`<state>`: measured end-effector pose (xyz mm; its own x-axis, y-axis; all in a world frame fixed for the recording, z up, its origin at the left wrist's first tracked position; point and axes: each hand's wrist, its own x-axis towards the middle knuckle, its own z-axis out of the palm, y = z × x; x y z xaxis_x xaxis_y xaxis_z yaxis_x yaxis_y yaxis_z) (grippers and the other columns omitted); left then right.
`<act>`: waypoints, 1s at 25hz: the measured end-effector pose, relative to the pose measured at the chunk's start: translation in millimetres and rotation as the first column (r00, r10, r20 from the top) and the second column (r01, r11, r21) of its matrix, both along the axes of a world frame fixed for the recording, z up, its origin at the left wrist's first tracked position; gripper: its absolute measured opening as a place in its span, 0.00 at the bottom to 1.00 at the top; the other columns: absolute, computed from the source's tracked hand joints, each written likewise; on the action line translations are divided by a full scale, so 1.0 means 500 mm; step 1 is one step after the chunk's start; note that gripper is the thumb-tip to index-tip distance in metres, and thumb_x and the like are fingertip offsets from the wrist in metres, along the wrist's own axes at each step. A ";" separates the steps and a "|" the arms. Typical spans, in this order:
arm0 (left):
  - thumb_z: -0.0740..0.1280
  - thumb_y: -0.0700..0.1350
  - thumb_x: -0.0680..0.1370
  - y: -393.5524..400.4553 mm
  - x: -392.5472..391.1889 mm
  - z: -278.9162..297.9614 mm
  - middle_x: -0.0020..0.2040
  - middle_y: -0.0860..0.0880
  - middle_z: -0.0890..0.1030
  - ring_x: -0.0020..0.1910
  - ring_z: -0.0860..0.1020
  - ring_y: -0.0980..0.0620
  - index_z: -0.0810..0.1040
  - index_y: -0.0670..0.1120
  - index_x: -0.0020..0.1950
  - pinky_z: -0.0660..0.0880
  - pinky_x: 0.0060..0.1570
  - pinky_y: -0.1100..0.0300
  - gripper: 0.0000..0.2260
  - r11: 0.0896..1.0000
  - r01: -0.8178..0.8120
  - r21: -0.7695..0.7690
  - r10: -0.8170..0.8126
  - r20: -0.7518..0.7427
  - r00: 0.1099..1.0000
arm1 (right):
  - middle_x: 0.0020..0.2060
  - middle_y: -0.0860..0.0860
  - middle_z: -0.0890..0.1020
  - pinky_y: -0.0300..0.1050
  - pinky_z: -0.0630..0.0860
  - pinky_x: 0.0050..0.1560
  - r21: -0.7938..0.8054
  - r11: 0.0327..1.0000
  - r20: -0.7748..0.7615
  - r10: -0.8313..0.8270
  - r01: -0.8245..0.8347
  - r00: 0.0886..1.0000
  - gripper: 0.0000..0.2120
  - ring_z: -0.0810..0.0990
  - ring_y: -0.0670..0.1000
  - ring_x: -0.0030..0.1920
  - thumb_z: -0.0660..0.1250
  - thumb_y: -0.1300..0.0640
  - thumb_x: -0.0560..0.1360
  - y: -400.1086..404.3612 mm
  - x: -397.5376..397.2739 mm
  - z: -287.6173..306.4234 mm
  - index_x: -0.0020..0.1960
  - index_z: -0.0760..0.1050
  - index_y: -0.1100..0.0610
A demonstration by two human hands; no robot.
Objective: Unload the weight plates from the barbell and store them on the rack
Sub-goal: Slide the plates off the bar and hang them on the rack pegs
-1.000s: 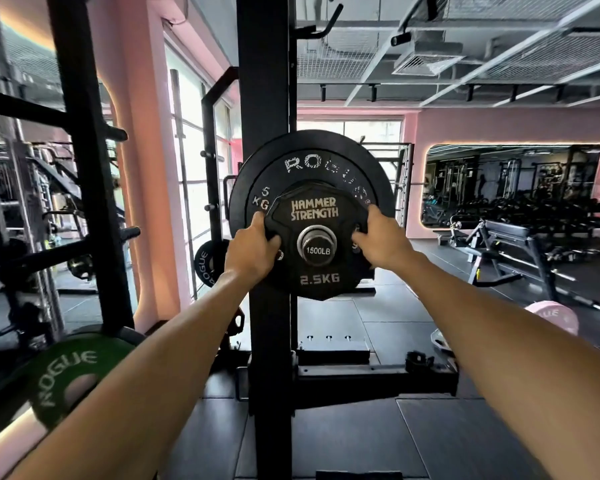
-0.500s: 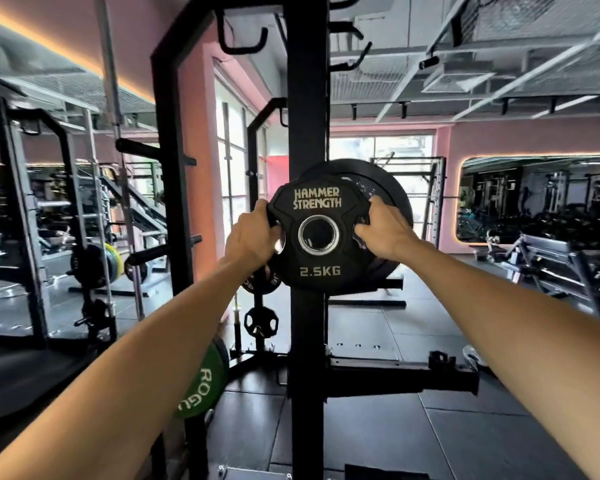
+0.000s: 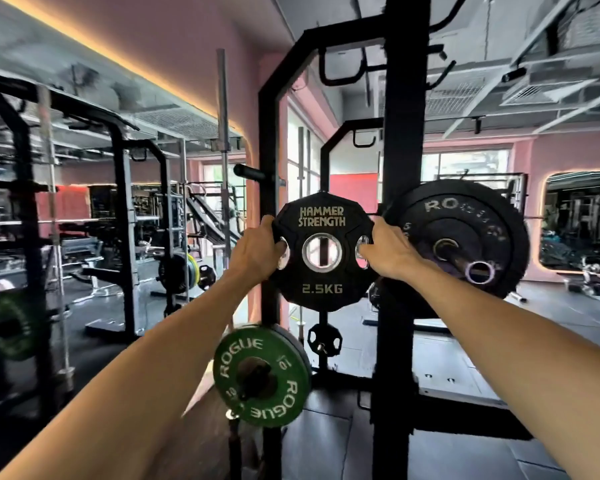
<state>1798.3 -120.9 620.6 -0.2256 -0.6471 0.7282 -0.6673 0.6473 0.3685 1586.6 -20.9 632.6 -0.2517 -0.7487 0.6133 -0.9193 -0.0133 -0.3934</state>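
Note:
A black 2.5 kg Hammer Strength plate (image 3: 322, 271) hangs upright in the air in front of me, off the barbell. My left hand (image 3: 257, 252) grips its left grip hole and my right hand (image 3: 388, 252) grips its right one. To the right, the barbell sleeve (image 3: 471, 268) sticks out toward me with a black Rogue bumper plate (image 3: 465, 209) on it. Below the held plate, a green Rogue 10 plate (image 3: 267, 375) sits on a peg of the black rack (image 3: 269, 150). An empty peg (image 3: 248, 172) juts out of the rack upright above my left hand.
A thick black rack post (image 3: 397, 306) stands between the held plate and the barbell. A small black plate (image 3: 324, 339) hangs on a low peg behind. More racks and benches (image 3: 125, 237) fill the left side; dark rubber floor (image 3: 343, 445) lies below.
I have pulled the 2.5 kg plate fully off the sleeve and carried it left. My view swung left too, so the barbell now sits to the right and the green plate's peg is below.

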 end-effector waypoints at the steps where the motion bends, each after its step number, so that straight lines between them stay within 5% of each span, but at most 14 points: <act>1: 0.65 0.43 0.75 -0.025 0.048 0.001 0.49 0.37 0.81 0.49 0.79 0.35 0.70 0.42 0.61 0.74 0.45 0.49 0.15 1.000 -0.007 0.002 0.007 0.005 1.000 | 0.43 0.53 0.72 0.47 0.69 0.42 0.000 1.000 0.004 0.016 -0.016 1.000 0.09 0.72 0.56 0.42 0.63 0.57 0.76 -0.031 0.045 -0.003 0.50 0.63 0.56; 8: 0.64 0.43 0.75 -0.192 0.324 -0.005 0.48 0.37 0.80 0.47 0.78 0.35 0.70 0.41 0.58 0.73 0.42 0.50 0.13 0.998 -0.048 0.026 0.047 0.048 0.998 | 0.47 0.57 0.76 0.52 0.74 0.45 0.046 0.996 0.014 0.071 -0.072 0.997 0.13 0.76 0.59 0.46 0.64 0.56 0.75 -0.230 0.301 -0.016 0.55 0.65 0.59; 13: 0.64 0.42 0.76 -0.320 0.441 -0.013 0.46 0.39 0.80 0.44 0.80 0.38 0.69 0.42 0.60 0.79 0.46 0.46 0.14 0.997 -0.042 0.067 0.040 0.028 0.999 | 0.40 0.51 0.73 0.44 0.66 0.34 0.041 0.992 -0.002 0.123 -0.123 0.992 0.10 0.73 0.53 0.40 0.65 0.58 0.76 -0.372 0.412 -0.015 0.51 0.63 0.57; 25: 0.64 0.43 0.75 -0.682 0.437 0.048 0.48 0.37 0.81 0.49 0.79 0.36 0.71 0.40 0.57 0.75 0.46 0.49 0.12 0.998 0.013 -0.056 -0.010 0.041 0.999 | 0.42 0.55 0.74 0.48 0.72 0.41 -0.030 0.996 -0.051 0.078 -0.080 0.996 0.10 0.75 0.57 0.43 0.64 0.59 0.75 -0.698 0.415 0.042 0.50 0.64 0.58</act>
